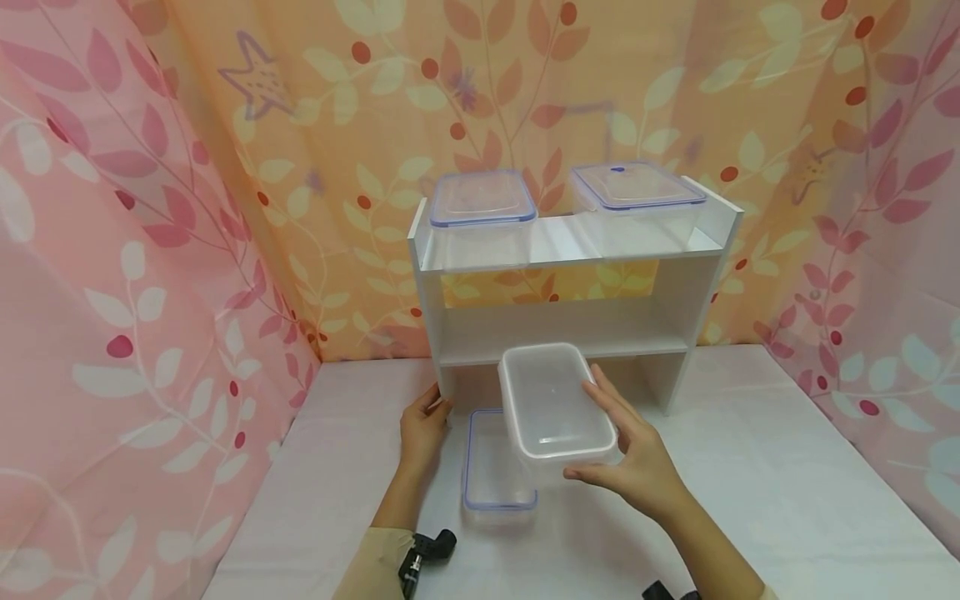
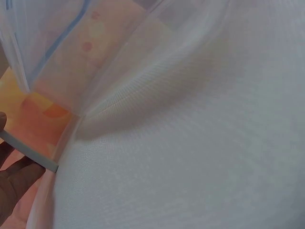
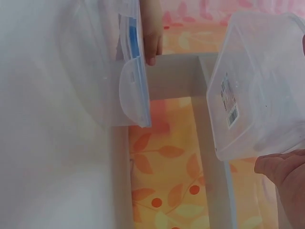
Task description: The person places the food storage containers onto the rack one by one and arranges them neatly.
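My right hand [image 1: 637, 458] grips a translucent plastic food container [image 1: 558, 404] with a pale rim, thumb at the near side and fingers along the right side. It is held up in front of the white shelf [image 1: 562, 329]. A small barcode label [image 3: 229, 102] shows on it in the right wrist view. At the shelf's lower left, my left hand [image 1: 423, 429] pinches the edge of the side panel [image 2: 31, 152] between thumb and fingers. Between the hands, a clear container with a blue-edged lid [image 1: 495, 492] stands on the table, partly hidden behind the held one.
Two more clear containers with blue-edged lids sit on the shelf's top tier, one at the left [image 1: 483, 200] and one at the right [image 1: 641, 187]. A white cloth [image 1: 780, 467] covers the table. Patterned curtains [image 1: 360, 275] hang behind the shelf and along both sides.
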The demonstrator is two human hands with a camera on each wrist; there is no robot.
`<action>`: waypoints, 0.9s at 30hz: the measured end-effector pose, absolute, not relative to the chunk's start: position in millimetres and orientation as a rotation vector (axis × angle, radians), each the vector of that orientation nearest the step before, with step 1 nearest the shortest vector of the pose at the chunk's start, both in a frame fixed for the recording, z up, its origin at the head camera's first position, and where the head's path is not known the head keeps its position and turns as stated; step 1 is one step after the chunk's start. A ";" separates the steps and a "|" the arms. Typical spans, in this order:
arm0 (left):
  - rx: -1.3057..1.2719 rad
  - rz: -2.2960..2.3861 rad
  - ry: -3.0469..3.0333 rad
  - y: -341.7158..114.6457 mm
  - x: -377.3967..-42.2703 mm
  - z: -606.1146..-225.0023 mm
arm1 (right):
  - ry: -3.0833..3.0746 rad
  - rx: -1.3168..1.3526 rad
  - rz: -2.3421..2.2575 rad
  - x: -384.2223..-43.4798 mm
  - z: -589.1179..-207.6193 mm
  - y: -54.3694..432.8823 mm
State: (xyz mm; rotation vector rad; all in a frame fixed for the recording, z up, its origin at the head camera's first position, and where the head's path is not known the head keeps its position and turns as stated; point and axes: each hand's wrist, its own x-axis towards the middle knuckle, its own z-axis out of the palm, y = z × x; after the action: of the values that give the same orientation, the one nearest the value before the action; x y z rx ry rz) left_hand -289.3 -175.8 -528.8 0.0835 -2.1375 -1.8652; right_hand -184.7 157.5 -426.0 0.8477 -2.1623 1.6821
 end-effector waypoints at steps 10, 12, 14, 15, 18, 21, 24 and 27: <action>0.007 -1.878 -2.145 -172.0 -268.7 -499.2 | -2.208 0.793 1.696 -190.4 -417.1 148.0; 0.005 -1.870 -2.143 -171.6 -267.5 -497.8 | -2.215 0.779 1.700 -191.6 -415.6 146.1; 0.007 -1.870 -2.142 -171.3 -267.2 -497.4 | -2.218 0.768 1.707 -193.1 -414.0 144.3; 0.010 -1.870 -2.142 -171.2 -267.4 -497.3 | -2.218 0.767 1.707 -194.1 -413.0 143.3; 0.025 -1.861 -2.152 -171.8 -269.7 -499.1 | -2.228 0.763 1.682 -197.4 -410.1 140.7; 0.053 -1.842 -2.162 -173.8 -277.8 -509.4 | -2.241 0.762 1.637 -201.1 -406.9 138.5; 0.075 -1.817 -2.157 -175.6 -285.7 -522.0 | -2.250 0.762 1.604 -204.3 -403.0 135.8; 0.092 -1.810 -2.148 -176.8 -290.6 -531.0 | -2.260 0.754 1.612 -207.7 -399.3 132.9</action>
State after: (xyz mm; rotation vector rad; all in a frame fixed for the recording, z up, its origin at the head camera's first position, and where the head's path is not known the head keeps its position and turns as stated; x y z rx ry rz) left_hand -290.6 -176.8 -531.0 0.0921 -2.1479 -1.8101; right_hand -207.7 132.9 -399.3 0.7544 -2.2597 1.6119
